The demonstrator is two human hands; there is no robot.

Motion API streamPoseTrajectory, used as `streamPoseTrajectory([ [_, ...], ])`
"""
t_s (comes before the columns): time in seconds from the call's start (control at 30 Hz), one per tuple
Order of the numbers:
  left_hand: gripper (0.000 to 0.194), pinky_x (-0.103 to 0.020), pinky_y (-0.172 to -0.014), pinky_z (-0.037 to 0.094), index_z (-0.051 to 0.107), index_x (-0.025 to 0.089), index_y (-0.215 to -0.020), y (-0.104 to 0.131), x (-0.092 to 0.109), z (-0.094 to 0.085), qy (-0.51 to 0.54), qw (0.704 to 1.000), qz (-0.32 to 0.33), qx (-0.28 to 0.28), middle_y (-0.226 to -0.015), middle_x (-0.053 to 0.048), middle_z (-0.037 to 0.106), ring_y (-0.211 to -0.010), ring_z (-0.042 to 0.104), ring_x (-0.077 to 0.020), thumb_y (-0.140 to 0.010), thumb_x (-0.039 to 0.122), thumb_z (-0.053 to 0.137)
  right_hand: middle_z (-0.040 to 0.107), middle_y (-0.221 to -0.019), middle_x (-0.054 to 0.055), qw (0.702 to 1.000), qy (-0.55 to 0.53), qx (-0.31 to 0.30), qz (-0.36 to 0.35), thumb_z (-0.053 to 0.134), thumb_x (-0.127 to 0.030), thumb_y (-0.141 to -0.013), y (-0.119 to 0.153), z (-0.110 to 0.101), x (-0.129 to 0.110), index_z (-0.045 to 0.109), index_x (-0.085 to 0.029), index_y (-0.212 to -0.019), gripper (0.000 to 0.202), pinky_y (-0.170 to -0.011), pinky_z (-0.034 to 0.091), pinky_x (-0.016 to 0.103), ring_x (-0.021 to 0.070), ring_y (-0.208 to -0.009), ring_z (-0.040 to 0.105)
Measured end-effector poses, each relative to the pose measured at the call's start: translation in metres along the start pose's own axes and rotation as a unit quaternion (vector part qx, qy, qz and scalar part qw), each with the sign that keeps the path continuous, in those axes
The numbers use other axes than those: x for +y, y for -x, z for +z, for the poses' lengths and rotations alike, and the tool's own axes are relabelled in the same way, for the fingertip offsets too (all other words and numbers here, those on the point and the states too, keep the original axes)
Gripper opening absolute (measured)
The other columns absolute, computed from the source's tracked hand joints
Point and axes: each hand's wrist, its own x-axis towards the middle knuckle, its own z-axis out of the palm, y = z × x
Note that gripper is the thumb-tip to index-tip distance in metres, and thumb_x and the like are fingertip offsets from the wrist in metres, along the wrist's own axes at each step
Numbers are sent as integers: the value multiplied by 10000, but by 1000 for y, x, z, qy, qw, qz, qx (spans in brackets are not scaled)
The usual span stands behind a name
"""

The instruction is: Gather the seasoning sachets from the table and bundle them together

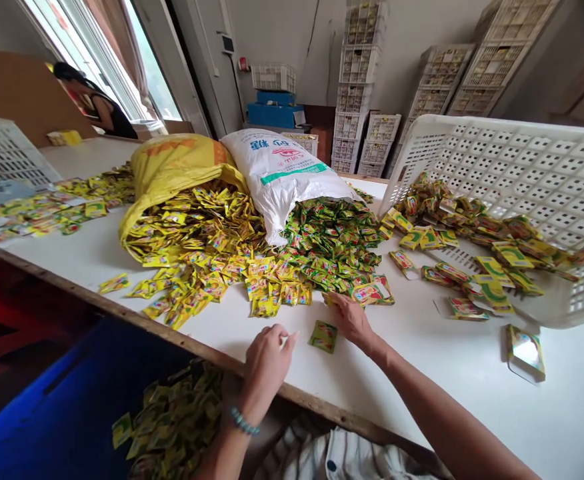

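Observation:
My left hand is closed above the table's front edge, with a small pale bit showing at its fingertips that I cannot make out. To its right, my right hand reaches to the near edge of the green sachets, its fingers pinched together; what they hold is hidden. A single green sachet lies flat on the table between my hands. Yellow sachets spread beyond my left hand. Just past my right hand rests a small printed carton.
A yellow sack and a white sack spill sachets onto the white table. On the right, a tipped white crate holds small cartons. A blue bin with sachets stands below the edge. Another person sits far left.

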Motion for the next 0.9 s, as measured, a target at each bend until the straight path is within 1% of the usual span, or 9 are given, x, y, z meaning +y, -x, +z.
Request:
streamPoseTrajectory([
  [0.07, 268, -372, -822, 437, 619, 159, -872, -13, 21, 21, 5, 1000, -4, -14, -906, -143, 666, -927, 615, -301, -826, 420, 577, 667, -1155, 126, 998, -48, 24, 41, 358, -185, -891, 14, -6, 4, 565, -147, -1238, 405, -840, 473, 329, 238, -984, 624],
  [0.17, 218, -376, -892, 406, 609, 164, -827, -28, 40, 46, 74, 996, -13, -44, -974, -139, 640, -1031, 569, -313, -699, 288, 734, 695, -906, 68, 980, -147, 49, 124, 416, -320, -880, 34, -14, 11, 606, -182, -1102, 323, -698, 465, 315, 216, -761, 612],
  [0.3, 153, -332, -807, 429, 545, 197, -730, -35, 42, 63, 152, 985, -24, -77, -828, -52, 637, -885, 607, -238, -690, 180, 692, 612, -735, 19, 935, -311, 44, 163, 535, -397, -800, 55, -23, 19, 591, -186, -904, 242, -628, 427, 285, 180, -674, 537],
  [0.37, 106, -300, -723, 441, 534, 208, -745, -36, 37, 64, 208, 972, -30, -105, -712, -4, 621, -748, 615, -195, -730, 207, 639, 613, -787, 26, 902, -409, 7, 139, 566, -424, -791, 62, -29, 19, 585, -179, -902, 269, -658, 437, 283, 173, -713, 542],
  [0.43, 103, -270, -644, 444, 539, 208, -754, -36, 34, 63, 275, 950, -33, -143, -642, 19, 611, -640, 604, -165, -735, 259, 626, 613, -823, 27, 887, -449, -31, 104, 568, -417, -807, 66, -35, 15, 596, -177, -926, 269, -683, 441, 284, 168, -741, 545],
  [0.57, 280, -246, -554, 448, 575, 174, -750, -31, 38, 55, 403, 889, -52, -209, -633, -2, 635, -574, 600, -150, -663, 417, 685, 611, -790, 12, 931, -357, -62, 49, 556, -327, -839, 65, -39, 4, 642, -187, -933, 190, -654, 419, 262, 149, -708, 525],
  [0.67, 384, -252, -579, 472, 616, 151, -807, -24, 45, 49, 467, 851, -63, -230, -711, -29, 666, -611, 614, -147, -705, 521, 642, 609, -750, 2, 937, -341, -37, 67, 585, -310, -819, 63, -34, 2, 646, -180, -946, 191, -635, 415, 254, 143, -677, 523],
  [0.8, 343, -230, -617, 462, 649, 141, -847, -17, 51, 46, 506, 830, -61, -228, -734, -26, 690, -654, 612, -133, -661, 411, 749, 610, -768, 3, 924, -366, -16, 112, 637, -297, -761, 63, -28, 6, 649, -168, -1026, 294, -647, 422, 263, 147, -693, 530],
  [0.9, 327, -225, -590, 446, 658, 134, -828, -16, 54, 46, 509, 830, -68, -218, -708, -24, 695, -631, 602, -130, -615, 338, 800, 616, -775, 2, 878, -450, -43, 155, 710, -366, -707, 67, -33, 5, 649, -160, -1044, 400, -658, 436, 268, 143, -695, 541],
])
